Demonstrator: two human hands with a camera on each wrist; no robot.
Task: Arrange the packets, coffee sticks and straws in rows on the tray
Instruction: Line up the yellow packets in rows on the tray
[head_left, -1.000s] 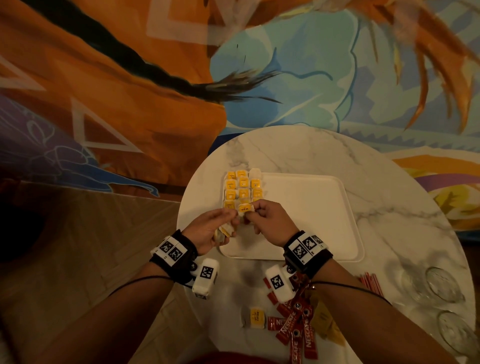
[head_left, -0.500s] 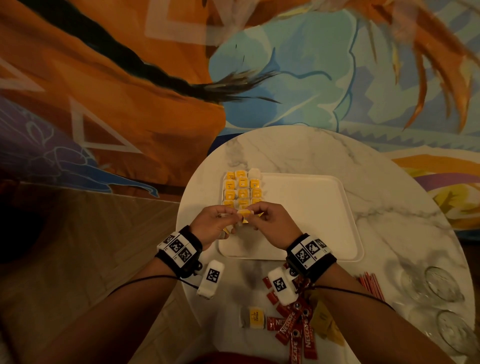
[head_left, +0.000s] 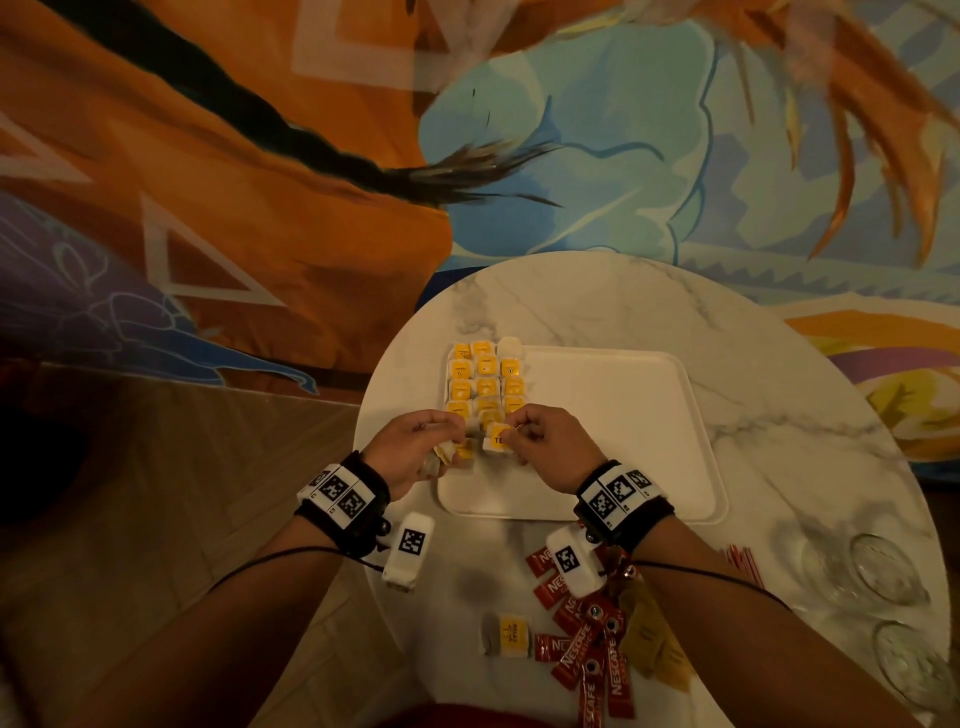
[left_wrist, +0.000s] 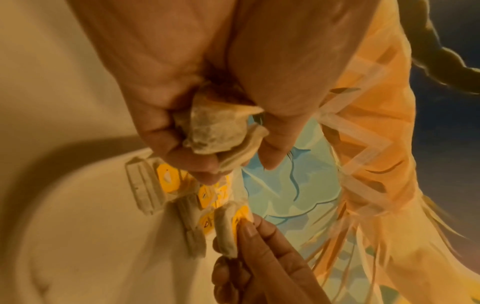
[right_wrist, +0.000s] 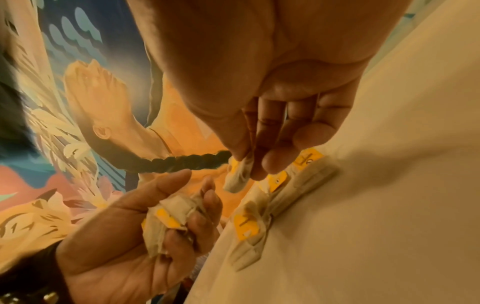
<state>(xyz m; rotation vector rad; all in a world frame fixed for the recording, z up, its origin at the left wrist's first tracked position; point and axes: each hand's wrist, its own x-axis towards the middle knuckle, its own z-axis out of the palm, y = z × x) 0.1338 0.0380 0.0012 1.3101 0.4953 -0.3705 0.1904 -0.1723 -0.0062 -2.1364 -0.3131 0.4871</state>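
A white tray lies on the round marble table. Several yellow-labelled packets stand in rows at the tray's far left corner. My left hand grips a small bunch of packets over the tray's left edge. My right hand pinches one yellow-labelled packet between thumb and fingers, just above the near end of the rows. In the right wrist view that packet hangs from my fingertips. Red coffee sticks lie in a heap near the table's front edge, and red straws to the right.
One loose yellow-labelled packet lies on the table beside the coffee sticks. Brown packets lie partly under my right forearm. Clear glasses stand at the table's right edge. A painted mural wall rises behind the table.
My hands have drawn slightly apart and toward me. The right hand now holds one packet clear of the left hand's bunch, near the end of the rows.
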